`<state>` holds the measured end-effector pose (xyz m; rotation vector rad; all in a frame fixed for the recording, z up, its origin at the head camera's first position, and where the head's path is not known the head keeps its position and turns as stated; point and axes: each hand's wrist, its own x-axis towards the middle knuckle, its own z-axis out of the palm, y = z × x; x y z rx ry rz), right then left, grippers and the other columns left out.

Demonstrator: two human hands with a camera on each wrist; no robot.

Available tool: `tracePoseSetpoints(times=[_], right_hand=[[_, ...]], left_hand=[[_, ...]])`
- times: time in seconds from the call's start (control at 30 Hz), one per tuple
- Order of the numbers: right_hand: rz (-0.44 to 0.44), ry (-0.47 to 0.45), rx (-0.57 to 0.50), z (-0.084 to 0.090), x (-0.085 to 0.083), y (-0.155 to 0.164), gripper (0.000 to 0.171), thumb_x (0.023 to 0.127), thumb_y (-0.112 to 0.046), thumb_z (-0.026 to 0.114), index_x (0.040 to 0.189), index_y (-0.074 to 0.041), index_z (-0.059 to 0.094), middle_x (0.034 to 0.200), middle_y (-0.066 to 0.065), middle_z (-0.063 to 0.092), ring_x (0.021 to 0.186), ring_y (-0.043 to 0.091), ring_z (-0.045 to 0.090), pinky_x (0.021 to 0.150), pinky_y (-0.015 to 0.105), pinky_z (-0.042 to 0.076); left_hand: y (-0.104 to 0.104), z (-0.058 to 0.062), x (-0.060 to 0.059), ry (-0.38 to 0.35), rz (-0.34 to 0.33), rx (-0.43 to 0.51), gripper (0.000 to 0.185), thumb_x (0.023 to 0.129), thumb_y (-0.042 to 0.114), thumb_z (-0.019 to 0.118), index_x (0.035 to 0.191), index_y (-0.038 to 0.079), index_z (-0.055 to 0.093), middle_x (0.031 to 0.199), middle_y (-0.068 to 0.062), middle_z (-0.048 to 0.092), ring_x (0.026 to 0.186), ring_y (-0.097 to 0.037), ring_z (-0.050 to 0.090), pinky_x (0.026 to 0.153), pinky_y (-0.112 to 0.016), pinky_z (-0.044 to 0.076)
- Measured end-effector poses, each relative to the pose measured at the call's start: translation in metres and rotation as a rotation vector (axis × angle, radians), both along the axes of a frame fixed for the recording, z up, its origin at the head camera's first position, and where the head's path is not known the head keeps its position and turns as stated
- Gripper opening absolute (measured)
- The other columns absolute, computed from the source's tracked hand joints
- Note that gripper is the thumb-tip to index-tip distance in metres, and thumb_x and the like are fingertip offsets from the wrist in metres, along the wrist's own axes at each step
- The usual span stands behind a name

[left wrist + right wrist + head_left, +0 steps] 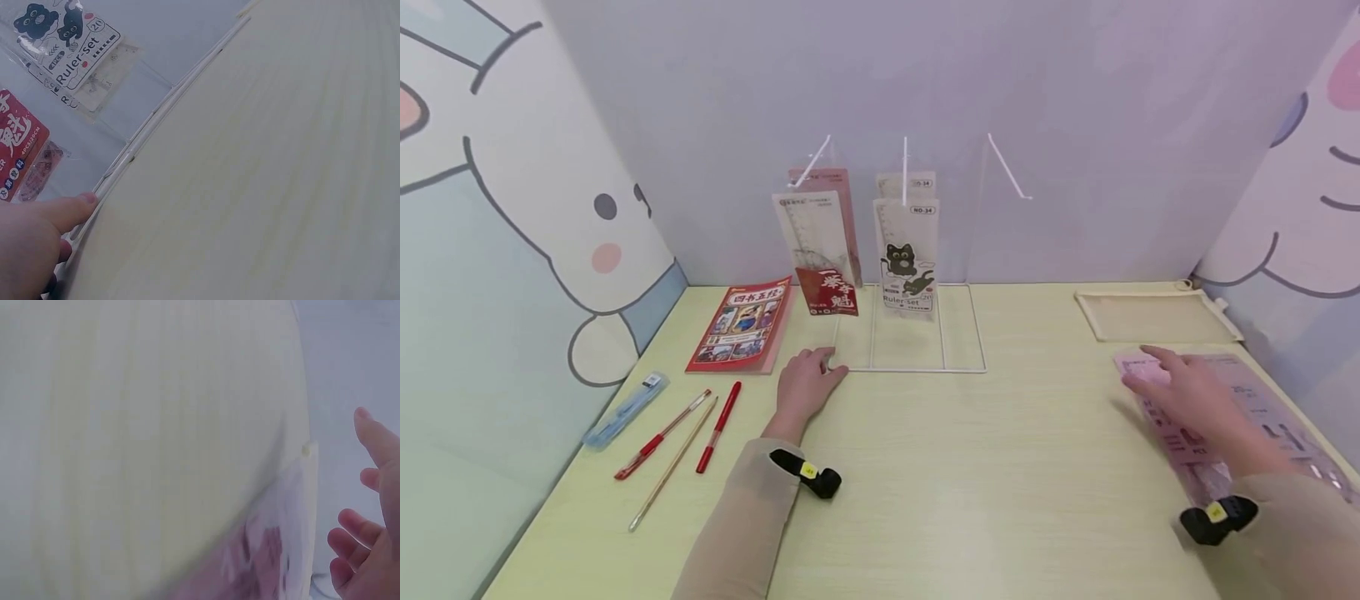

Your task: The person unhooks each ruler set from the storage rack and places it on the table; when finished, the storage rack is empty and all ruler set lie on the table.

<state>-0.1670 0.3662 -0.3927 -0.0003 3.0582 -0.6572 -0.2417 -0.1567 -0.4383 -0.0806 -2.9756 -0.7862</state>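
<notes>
My right hand [1195, 398] is hovering spread and relaxed over the pink ruler pack [1262, 433] at the table's [970, 483] right edge, gripping nothing. My left hand [805, 385] is pressing flat fingers against the clear stand's [910, 354] corner. Sliding the slick pack could be tipping it off the edge, I reckon, and leaning harder could be shoving the stand.

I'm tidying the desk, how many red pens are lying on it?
2: one red pen lies farthest left beside the thin stick; the other red pen lies right of the stick, near the left hand.

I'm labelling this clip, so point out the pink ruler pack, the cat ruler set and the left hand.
pink ruler pack [1262, 400], head view, its bare right part.
cat ruler set [908, 258], head view, cat picture.
left hand [805, 385], head view, back of hand.
</notes>
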Motion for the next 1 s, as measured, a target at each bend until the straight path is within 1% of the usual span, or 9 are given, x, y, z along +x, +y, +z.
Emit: tracePoseSetpoints(times=[0.13, 0.23, 0.3, 0.43, 0.53, 0.6, 0.7, 0.8, 1.0], right_hand=[[0.089, 0.077, -0.086, 0.003, -0.018, -0.032, 0.075, 0.092, -0.044, 0.055, 0.143, 0.004, 0.027, 0.123, 0.042, 0.032, 0.107, 0.055, 0.038, 0.080, 0.065, 0.033], [0.152, 0.117, -0.175, 0.002, -0.033, -0.057, 0.072, 0.091, -0.037, 0.059, 0.143, 0.004, 0.029, 0.122, 0.039, 0.035, 0.103, 0.052, 0.044, 0.081, 0.061, 0.037], [0.182, 0.129, -0.224, 0.001, -0.043, -0.075, 0.071, 0.091, -0.036, 0.060, 0.144, 0.000, 0.028, 0.124, 0.036, 0.035, 0.105, 0.050, 0.044, 0.083, 0.060, 0.037], [0.243, 0.189, -0.308, 0.002, -0.063, -0.113, 0.071, 0.090, -0.034, 0.063, 0.146, -0.007, 0.029, 0.128, 0.030, 0.038, 0.110, 0.046, 0.044, 0.087, 0.058, 0.038], [0.303, 0.229, -0.368, 0.008, -0.075, -0.145, 0.070, 0.088, -0.031, 0.066, 0.146, -0.010, 0.032, 0.131, 0.026, 0.038, 0.114, 0.043, 0.044, 0.089, 0.056, 0.038], [0.340, 0.249, -0.398, 0.014, -0.082, -0.164, 0.070, 0.087, -0.029, 0.067, 0.145, -0.010, 0.033, 0.134, 0.023, 0.038, 0.116, 0.041, 0.044, 0.091, 0.053, 0.038], [0.381, 0.283, -0.414, 0.023, -0.090, -0.189, 0.070, 0.085, -0.026, 0.070, 0.144, -0.010, 0.035, 0.137, 0.019, 0.038, 0.117, 0.037, 0.045, 0.092, 0.050, 0.039], [0.414, 0.314, -0.414, 0.031, -0.095, -0.208, 0.071, 0.083, -0.024, 0.072, 0.143, -0.013, 0.037, 0.139, 0.015, 0.036, 0.118, 0.035, 0.044, 0.093, 0.048, 0.039], [0.474, 0.348, -0.377, 0.041, -0.099, -0.235, 0.071, 0.081, -0.025, 0.075, 0.142, -0.017, 0.040, 0.146, 0.015, 0.024, 0.131, 0.035, 0.030, 0.099, 0.054, 0.030]], left_hand=[[0.000, -0.001, 0.000, -0.007, -0.006, 0.006, 0.051, 0.089, 0.044, 0.060, 0.129, 0.013, 0.057, 0.088, -0.004, 0.054, 0.078, -0.022, 0.047, 0.069, -0.035, 0.037], [0.000, -0.001, -0.001, -0.008, -0.003, 0.005, 0.051, 0.089, 0.044, 0.060, 0.129, 0.014, 0.057, 0.088, -0.004, 0.054, 0.078, -0.022, 0.047, 0.068, -0.035, 0.037], [0.000, -0.001, -0.001, -0.009, -0.001, 0.003, 0.051, 0.089, 0.044, 0.060, 0.129, 0.014, 0.057, 0.088, -0.004, 0.054, 0.078, -0.022, 0.047, 0.068, -0.035, 0.037], [-0.001, 0.000, -0.001, -0.011, -0.002, -0.004, 0.051, 0.089, 0.044, 0.059, 0.130, 0.014, 0.057, 0.087, -0.004, 0.053, 0.078, -0.022, 0.047, 0.067, -0.035, 0.036], [-0.001, 0.001, -0.001, -0.009, -0.001, -0.003, 0.051, 0.089, 0.044, 0.060, 0.129, 0.014, 0.057, 0.086, -0.004, 0.053, 0.077, -0.022, 0.046, 0.067, -0.035, 0.035], [0.000, 0.001, 0.000, -0.008, -0.003, 0.003, 0.050, 0.089, 0.043, 0.060, 0.129, 0.013, 0.057, 0.086, -0.004, 0.053, 0.077, -0.022, 0.046, 0.067, -0.035, 0.035], [0.000, 0.002, 0.001, -0.007, -0.003, 0.009, 0.050, 0.089, 0.042, 0.060, 0.129, 0.013, 0.057, 0.086, -0.004, 0.053, 0.077, -0.022, 0.046, 0.067, -0.035, 0.036], [0.000, 0.002, 0.001, -0.005, -0.004, 0.002, 0.050, 0.089, 0.042, 0.060, 0.130, 0.013, 0.057, 0.085, -0.003, 0.053, 0.076, -0.022, 0.046, 0.067, -0.035, 0.036], [-0.001, 0.002, 0.000, -0.007, -0.006, 0.005, 0.050, 0.089, 0.043, 0.060, 0.129, 0.013, 0.057, 0.085, -0.004, 0.053, 0.076, -0.022, 0.046, 0.067, -0.035, 0.035]])
